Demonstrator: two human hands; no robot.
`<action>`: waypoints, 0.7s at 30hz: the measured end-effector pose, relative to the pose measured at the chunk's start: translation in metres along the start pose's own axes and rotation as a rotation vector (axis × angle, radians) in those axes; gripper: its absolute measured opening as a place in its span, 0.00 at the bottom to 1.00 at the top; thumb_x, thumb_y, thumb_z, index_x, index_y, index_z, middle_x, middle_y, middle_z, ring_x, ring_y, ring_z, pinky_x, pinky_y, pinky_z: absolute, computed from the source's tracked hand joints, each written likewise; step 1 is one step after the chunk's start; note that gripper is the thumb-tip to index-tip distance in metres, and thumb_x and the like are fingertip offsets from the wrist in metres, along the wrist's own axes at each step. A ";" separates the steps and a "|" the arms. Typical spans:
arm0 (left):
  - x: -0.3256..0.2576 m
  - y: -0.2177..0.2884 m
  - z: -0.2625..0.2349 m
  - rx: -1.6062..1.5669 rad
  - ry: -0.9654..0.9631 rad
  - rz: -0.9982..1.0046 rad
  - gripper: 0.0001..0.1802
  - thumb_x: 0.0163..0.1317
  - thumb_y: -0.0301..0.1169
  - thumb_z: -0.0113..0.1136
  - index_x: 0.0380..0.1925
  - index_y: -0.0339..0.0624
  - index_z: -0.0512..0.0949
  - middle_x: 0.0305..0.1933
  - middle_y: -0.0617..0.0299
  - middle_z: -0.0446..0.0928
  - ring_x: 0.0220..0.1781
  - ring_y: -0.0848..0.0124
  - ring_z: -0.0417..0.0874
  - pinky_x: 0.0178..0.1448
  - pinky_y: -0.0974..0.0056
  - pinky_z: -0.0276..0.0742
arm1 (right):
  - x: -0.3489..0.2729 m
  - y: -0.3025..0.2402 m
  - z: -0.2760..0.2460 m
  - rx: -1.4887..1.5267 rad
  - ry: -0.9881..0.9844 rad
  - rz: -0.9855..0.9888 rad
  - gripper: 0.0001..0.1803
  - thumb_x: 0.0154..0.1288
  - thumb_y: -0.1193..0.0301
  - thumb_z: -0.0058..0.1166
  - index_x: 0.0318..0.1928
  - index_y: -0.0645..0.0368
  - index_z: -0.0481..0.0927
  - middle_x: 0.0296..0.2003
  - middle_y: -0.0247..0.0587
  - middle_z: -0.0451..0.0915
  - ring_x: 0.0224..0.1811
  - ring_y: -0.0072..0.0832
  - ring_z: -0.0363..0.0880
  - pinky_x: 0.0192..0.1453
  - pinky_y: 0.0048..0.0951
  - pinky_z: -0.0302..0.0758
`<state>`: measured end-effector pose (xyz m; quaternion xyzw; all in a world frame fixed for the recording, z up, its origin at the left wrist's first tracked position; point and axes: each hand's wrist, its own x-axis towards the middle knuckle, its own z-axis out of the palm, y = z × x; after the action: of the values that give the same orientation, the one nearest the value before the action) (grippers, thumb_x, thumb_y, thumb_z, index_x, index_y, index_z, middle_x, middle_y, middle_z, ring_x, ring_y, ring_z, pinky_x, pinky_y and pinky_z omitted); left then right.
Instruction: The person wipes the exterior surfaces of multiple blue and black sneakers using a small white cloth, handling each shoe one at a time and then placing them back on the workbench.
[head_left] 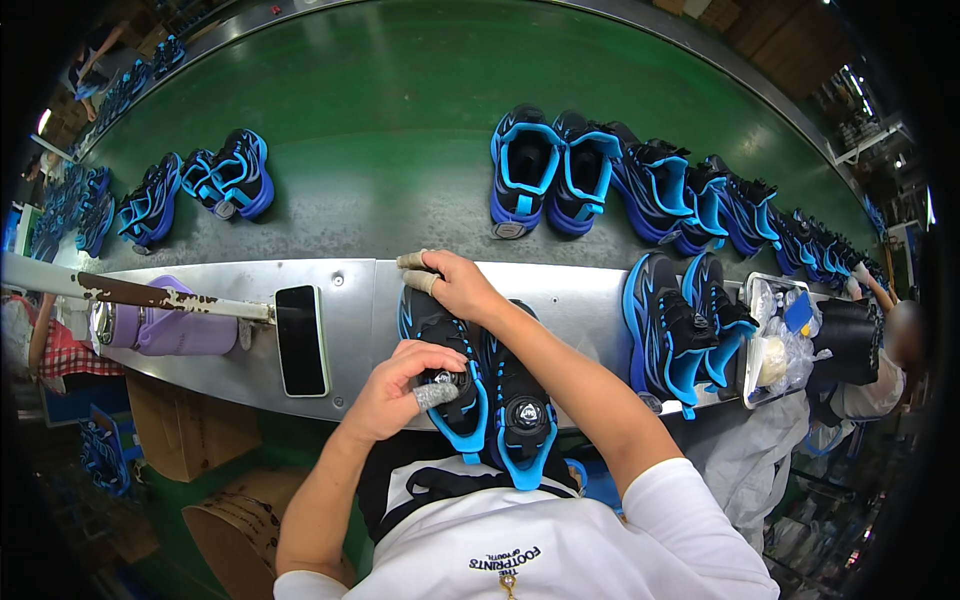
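A pair of black-and-blue sneakers lies at the near edge of the metal ledge, heels toward me. My left hand has its thumb and fingers closed round the round dial on the tongue of the left sneaker. Its thumb wears a grey cover. Reaching across the pair, my right hand bends over the toe of that same sneaker, with pale covers on two fingers. The right sneaker lies beside it under my right forearm, its own dial uncovered.
A phone and a purple bottle lie left, below a chipped white bar. Another sneaker pair and a tray of plastic bags stand right. More sneakers line the green belt. Cardboard boxes sit below left.
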<state>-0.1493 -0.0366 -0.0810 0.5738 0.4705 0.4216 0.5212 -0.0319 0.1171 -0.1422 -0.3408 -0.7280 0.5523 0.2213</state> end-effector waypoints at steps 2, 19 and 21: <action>-0.003 0.011 0.002 -0.036 -0.048 -0.005 0.13 0.57 0.26 0.64 0.44 0.42 0.81 0.51 0.59 0.81 0.56 0.60 0.75 0.63 0.58 0.67 | -0.006 0.003 0.000 -0.003 0.014 -0.006 0.17 0.68 0.65 0.57 0.54 0.59 0.81 0.50 0.47 0.81 0.54 0.36 0.78 0.61 0.32 0.71; -0.030 0.081 0.050 0.806 -0.151 0.315 0.21 0.44 0.35 0.70 0.42 0.51 0.81 0.45 0.47 0.75 0.45 0.50 0.80 0.50 0.50 0.78 | -0.119 -0.071 -0.096 -0.040 0.274 -0.115 0.13 0.72 0.70 0.50 0.51 0.60 0.82 0.48 0.38 0.81 0.54 0.28 0.76 0.60 0.27 0.69; -0.013 0.081 0.007 0.979 -0.140 0.287 0.21 0.43 0.32 0.69 0.43 0.50 0.81 0.51 0.46 0.75 0.52 0.49 0.78 0.55 0.51 0.76 | -0.136 -0.087 -0.117 -0.050 0.298 -0.082 0.13 0.72 0.70 0.50 0.51 0.60 0.82 0.49 0.39 0.81 0.55 0.28 0.76 0.60 0.27 0.69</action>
<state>-0.1370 -0.0519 -0.0010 0.8363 0.4930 0.1798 0.1587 0.1187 0.0792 -0.0173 -0.3944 -0.7140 0.4676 0.3405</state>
